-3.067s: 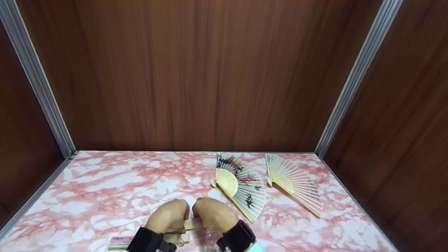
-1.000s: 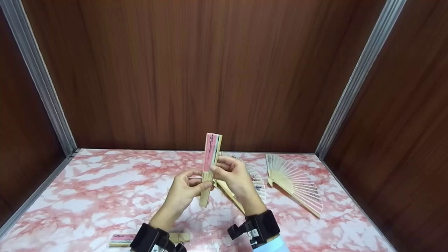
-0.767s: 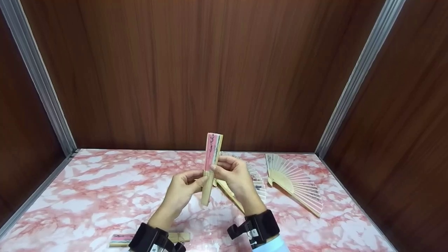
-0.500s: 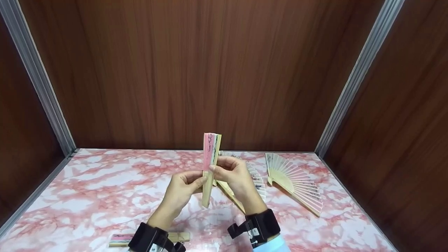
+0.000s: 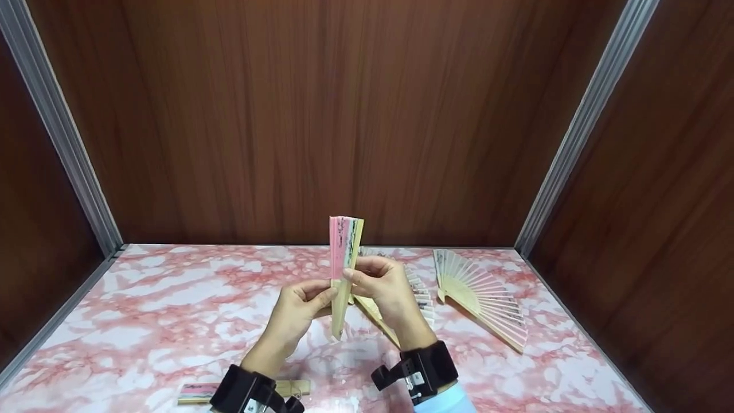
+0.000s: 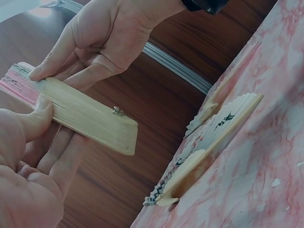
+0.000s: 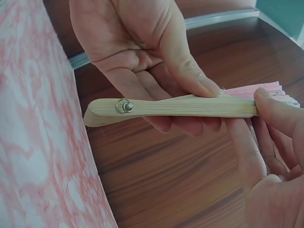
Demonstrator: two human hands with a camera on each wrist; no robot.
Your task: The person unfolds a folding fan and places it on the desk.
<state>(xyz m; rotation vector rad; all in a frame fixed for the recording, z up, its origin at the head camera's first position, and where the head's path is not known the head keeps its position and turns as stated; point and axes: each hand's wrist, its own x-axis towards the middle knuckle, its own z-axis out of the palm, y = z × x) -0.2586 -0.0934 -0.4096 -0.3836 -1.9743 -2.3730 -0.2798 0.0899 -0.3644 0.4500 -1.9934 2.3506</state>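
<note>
A folding fan [image 5: 345, 246] with pink-and-green leaf and pale wooden ribs stands nearly upright above the table, its leaf end slightly spread. My left hand [image 5: 298, 307] pinches its left edge between thumb and fingers, at the top of the bare ribs. On the other edge, a little higher, my right hand [image 5: 387, 292] pinches the fan with thumb in front. In the right wrist view, a small metal ring and rivet [image 7: 125, 105] sit at the rib end, and the ribs fan slightly apart toward the leaf. The left wrist view shows the flat outer rib [image 6: 95, 111].
An open fan with blossom print [image 5: 373, 312] lies behind my right hand, partly hidden. Right of it lies another open pale fan [image 5: 481, 301]. A closed pink fan [image 5: 198, 393] lies at the front left, partly under my left wrist. Wooden panels [image 5: 321, 126] enclose the pink marbled table [image 5: 172, 310].
Both hands have risen from low over the table's front, bringing the fan upright. Over the last second, its leaf end has spread a little wider, the left edge shifting left.
</note>
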